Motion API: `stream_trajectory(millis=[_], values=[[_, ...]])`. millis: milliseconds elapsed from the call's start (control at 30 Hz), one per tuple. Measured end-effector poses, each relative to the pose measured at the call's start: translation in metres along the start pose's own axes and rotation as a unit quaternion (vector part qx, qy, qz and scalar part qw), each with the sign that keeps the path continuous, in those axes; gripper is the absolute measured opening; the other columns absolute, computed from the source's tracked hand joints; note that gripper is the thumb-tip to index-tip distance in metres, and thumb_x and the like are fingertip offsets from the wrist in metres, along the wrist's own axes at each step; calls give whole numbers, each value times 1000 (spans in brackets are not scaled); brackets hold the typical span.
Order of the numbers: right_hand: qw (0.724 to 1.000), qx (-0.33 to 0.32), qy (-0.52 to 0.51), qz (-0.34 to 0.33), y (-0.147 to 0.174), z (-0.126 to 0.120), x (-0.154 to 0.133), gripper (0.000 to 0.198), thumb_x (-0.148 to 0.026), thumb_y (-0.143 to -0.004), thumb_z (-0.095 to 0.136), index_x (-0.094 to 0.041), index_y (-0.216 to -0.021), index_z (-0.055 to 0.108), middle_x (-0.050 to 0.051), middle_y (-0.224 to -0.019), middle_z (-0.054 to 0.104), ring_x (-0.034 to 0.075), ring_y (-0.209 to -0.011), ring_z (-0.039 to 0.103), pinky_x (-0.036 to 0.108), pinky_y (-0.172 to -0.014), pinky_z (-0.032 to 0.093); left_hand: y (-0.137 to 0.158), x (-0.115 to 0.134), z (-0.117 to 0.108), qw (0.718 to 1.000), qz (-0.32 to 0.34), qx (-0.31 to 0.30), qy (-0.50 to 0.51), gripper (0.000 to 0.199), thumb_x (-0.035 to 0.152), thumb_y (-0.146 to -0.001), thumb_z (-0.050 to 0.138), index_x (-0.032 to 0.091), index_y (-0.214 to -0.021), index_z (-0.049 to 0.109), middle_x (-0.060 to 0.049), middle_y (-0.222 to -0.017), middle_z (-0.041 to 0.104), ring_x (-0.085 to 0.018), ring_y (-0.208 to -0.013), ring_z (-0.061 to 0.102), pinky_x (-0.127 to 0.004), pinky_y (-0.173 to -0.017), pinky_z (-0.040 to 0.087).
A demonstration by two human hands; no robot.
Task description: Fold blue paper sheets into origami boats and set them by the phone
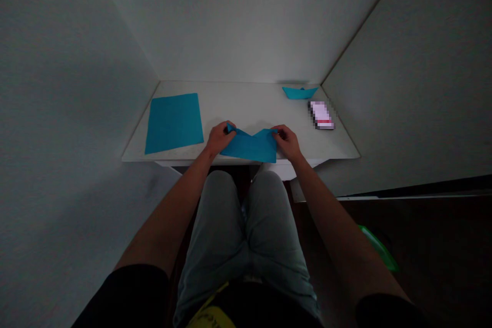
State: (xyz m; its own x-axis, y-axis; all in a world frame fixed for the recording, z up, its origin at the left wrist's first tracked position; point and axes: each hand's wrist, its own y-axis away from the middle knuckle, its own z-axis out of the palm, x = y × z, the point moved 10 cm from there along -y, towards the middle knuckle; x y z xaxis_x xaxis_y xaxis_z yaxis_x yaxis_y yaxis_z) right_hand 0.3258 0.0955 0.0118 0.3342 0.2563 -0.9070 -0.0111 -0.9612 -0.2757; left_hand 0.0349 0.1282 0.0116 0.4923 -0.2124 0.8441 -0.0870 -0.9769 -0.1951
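Grips pinch folded paper, long axis crosswise.

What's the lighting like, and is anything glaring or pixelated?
In the head view, the light is dim and grey; the floor at lower right sinks nearly to black; the phone is pixelated; the folded blue paper shows no glare.

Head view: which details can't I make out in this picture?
All in the head view:
- Phone-like device: screen content, blurred by pixelation.
- Folded blue paper: its underside, hidden by its upper face.
- Left hand and right hand: some fingers, hidden by the paper and the hands themselves.
- Green object: its identity; the right forearm covers part, amid darkness.
- Yellow print: wording, cut off by the bottom edge.
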Motion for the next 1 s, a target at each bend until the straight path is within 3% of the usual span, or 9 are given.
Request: stream_trajectory(millis=[333,1000], values=[[1000,6,10,2,0,-1,2,23,-37,-84,62,-24,-97,75,1,-79,66,18,-69,51,32,-64,42,1,3,-1,1000,-6,0,-26,13,25,-83,66,24,-92,76,2,-71,65,-20,-72,60,-35,-76,49],[1000,4,9,2,2,4,6,23,-40,-85,63,-25,-98,75,1,-83,67,20,-73,56,35,-71,46,0,2,0,999,7,3,-51,9,27,-85,66,25,-88,74,-1,-76,70,-23,-77,65,-38,-80,52]])
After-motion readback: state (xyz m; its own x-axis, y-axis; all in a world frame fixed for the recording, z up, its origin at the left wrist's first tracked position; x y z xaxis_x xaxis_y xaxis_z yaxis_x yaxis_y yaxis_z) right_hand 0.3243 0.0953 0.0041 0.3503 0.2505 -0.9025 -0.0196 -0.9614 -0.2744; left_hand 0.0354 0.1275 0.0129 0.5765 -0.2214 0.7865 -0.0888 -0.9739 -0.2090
